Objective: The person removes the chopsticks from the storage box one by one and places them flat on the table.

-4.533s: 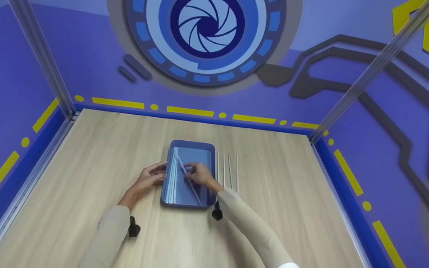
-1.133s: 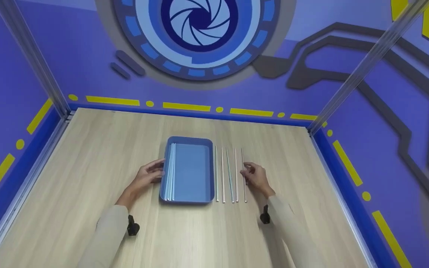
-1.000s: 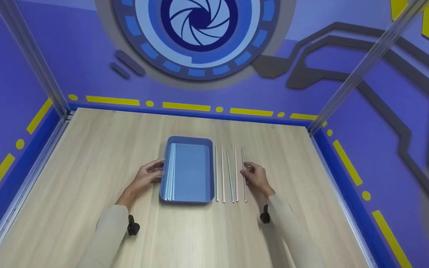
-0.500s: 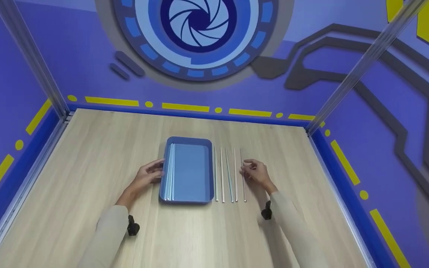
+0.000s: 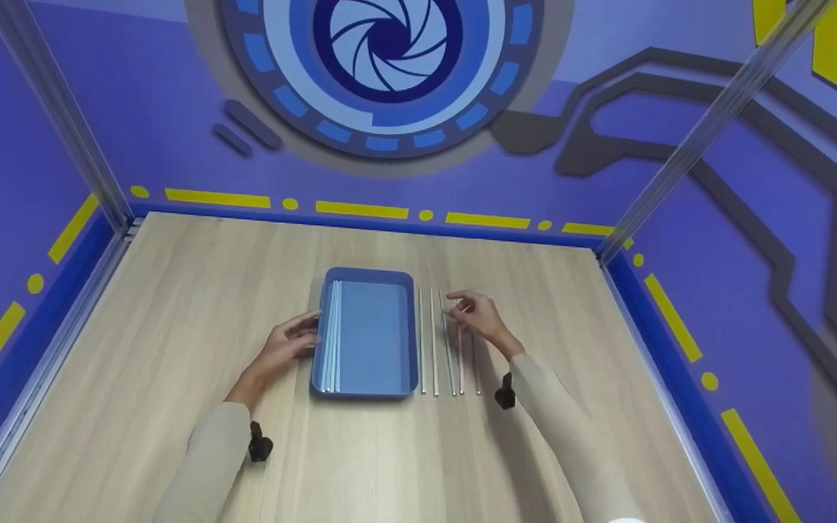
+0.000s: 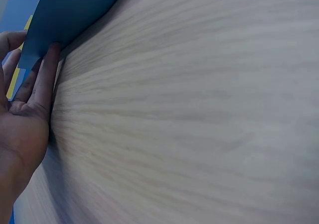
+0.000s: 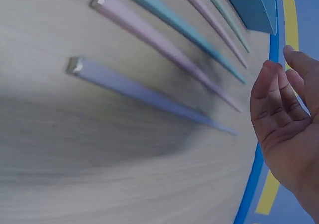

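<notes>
My left hand (image 5: 284,345) touches the left wall of a blue rectangular tray (image 5: 375,341), its fingers fairly straight against it in the left wrist view. Inside the tray, several pale chopsticks (image 5: 333,338) lie along the left side. To the tray's right stands a row of separate tapered chopsticks on the table: green (image 7: 226,17), pink (image 7: 213,25), teal (image 7: 174,22), another pink (image 7: 159,45) and purple (image 7: 149,95) at the right end. Above this row hovers my right hand (image 5: 480,316), holding nothing, with loosely bent fingers; it hides parts of the rightmost chopsticks.
The wooden table (image 5: 237,261) is bounded by blue-purple panels (image 5: 418,181) at the back and both sides. Metal posts (image 5: 724,120) rise at the back corners. A black wrist camera (image 5: 506,392) sticks out from the right sleeve.
The purple chopstick went from the tray to the row's right end. Within the last half second, my right hand left it and moved left and forward over the row. My left hand stays put.
</notes>
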`<state>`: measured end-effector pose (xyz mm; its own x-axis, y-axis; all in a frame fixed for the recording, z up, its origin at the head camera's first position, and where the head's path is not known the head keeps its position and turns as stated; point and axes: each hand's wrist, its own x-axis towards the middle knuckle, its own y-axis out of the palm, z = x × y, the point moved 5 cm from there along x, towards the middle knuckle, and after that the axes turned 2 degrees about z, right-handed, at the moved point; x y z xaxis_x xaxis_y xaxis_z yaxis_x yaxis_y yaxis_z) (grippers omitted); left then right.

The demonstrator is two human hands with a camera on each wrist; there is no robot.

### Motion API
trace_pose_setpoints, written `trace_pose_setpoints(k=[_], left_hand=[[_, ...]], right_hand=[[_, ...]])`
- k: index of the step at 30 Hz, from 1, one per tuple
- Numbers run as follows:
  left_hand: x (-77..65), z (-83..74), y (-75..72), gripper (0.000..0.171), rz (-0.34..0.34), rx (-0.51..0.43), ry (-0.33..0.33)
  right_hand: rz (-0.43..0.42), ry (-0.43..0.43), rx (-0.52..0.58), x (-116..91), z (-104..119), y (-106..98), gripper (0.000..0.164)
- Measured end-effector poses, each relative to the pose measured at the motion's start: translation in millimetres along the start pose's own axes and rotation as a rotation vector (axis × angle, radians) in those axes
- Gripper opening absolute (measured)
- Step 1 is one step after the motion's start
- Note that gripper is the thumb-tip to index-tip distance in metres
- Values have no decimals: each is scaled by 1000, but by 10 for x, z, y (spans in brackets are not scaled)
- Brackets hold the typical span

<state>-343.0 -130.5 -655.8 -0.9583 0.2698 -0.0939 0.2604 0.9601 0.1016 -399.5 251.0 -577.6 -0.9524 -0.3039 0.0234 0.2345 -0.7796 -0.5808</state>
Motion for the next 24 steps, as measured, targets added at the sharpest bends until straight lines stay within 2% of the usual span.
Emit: trace_pose_setpoints(k=[12,19,24], left_hand=[[12,30,49,58,-1,23,7],[1,32,39,56,-24,28,-30],[-6,-3,9,58,-19,28,-18]], right_hand=[[118,-39,1,293,381,359,35],[152,-76,-7,408,498,672,34],[202,-68,34,461,575,942,35]])
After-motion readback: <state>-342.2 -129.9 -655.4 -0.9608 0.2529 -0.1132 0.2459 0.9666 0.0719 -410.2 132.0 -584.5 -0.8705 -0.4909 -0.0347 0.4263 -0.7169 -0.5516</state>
